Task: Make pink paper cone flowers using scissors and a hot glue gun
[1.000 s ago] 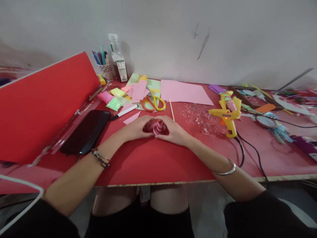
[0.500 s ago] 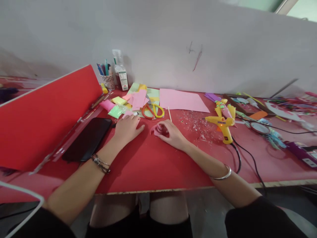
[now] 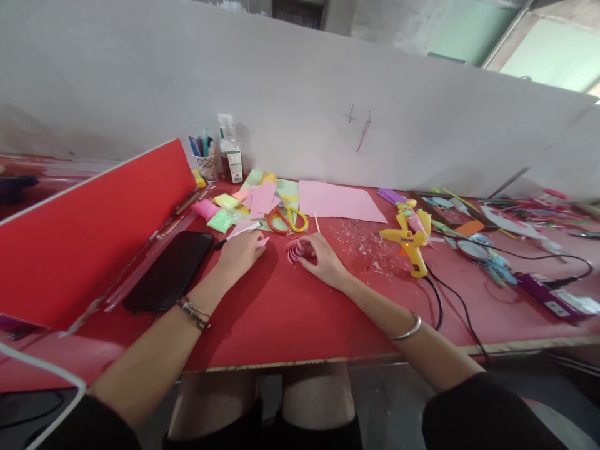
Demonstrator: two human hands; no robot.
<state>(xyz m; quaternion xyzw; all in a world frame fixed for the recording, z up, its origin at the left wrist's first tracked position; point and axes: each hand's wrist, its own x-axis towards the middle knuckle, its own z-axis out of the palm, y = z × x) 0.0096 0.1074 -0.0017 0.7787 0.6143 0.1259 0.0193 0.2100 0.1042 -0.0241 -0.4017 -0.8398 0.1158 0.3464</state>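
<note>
Now, from where I stand: both hands on the red table (image 3: 300,325), mid-frame. Right hand (image 3: 328,262), just right of centre, curls thumb and fingers around a pink paper coil (image 3: 297,250); grip partly closed, a small gap showing inside the curve. Coil sits at frame centre, its strips spread in rings. Left hand (image 3: 238,255), left of centre, pinches a small pink paper piece (image 3: 263,242) between thumb and fingers, well apart from the coil. White marker (image 3: 244,230) just beyond the left hand. Orange and yellow scissor handles (image 3: 298,220) above centre. Black phone (image 3: 171,269) lower left. Yellow glue gun (image 3: 410,244) right of centre, orange light glowing, scraps (image 3: 370,247) scattered nearby.
</note>
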